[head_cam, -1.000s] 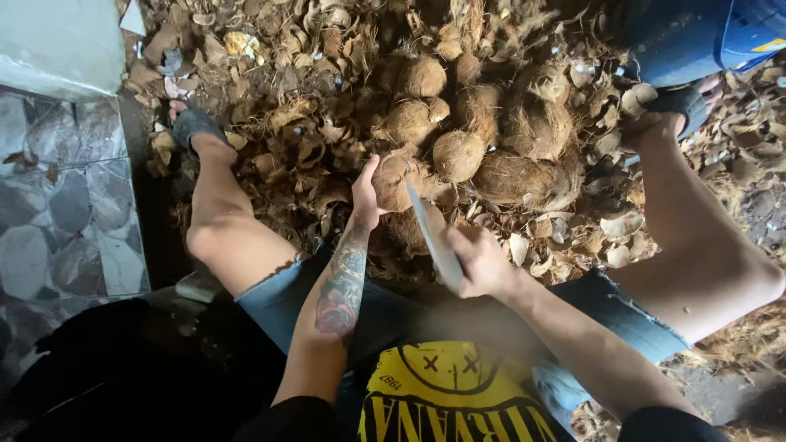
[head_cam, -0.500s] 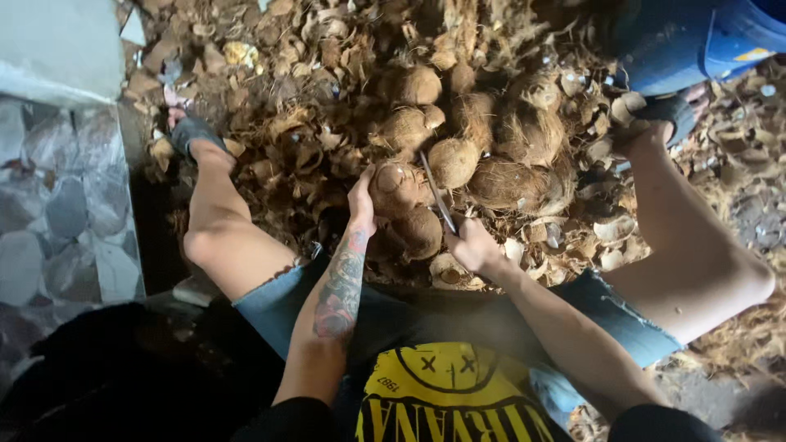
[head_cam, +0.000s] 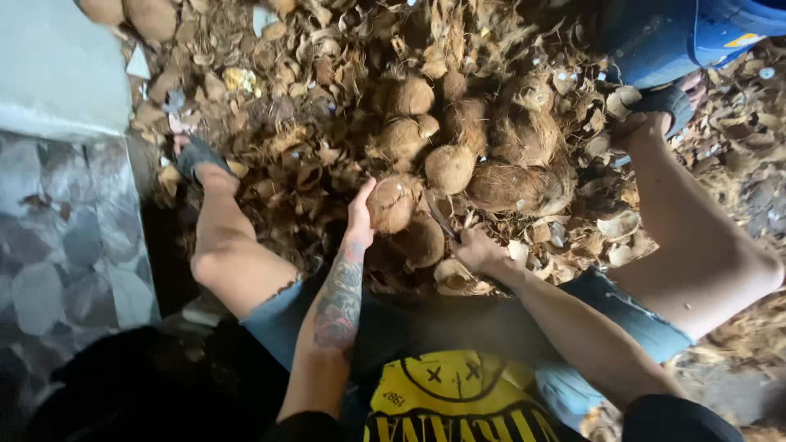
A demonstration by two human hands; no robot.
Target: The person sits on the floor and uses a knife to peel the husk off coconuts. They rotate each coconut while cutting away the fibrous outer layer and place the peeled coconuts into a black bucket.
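- Two bare hands worked low over a heap of coconuts, seen from the head camera looking down between the person's spread knees.
- The left hand (head_cam: 360, 219) was cupped against the left side of a husked coconut (head_cam: 391, 205), fingers spread and curved round it, thumb up, so the grip was clamped on the nut.
- The right hand (head_cam: 479, 250) was closed round the handle of a knife (head_cam: 440, 214), whose blade slanted up and left, its tip just beside that held coconut.
- Another brown coconut (head_cam: 422, 241) lay near, just below the held one, between the two hands.
- More husked coconuts (head_cam: 449, 168) sat farther off in the pile, amid husk scraps (head_cam: 311, 139) strewn across the ground.
- A blue tub (head_cam: 688, 37) stood at the far right.
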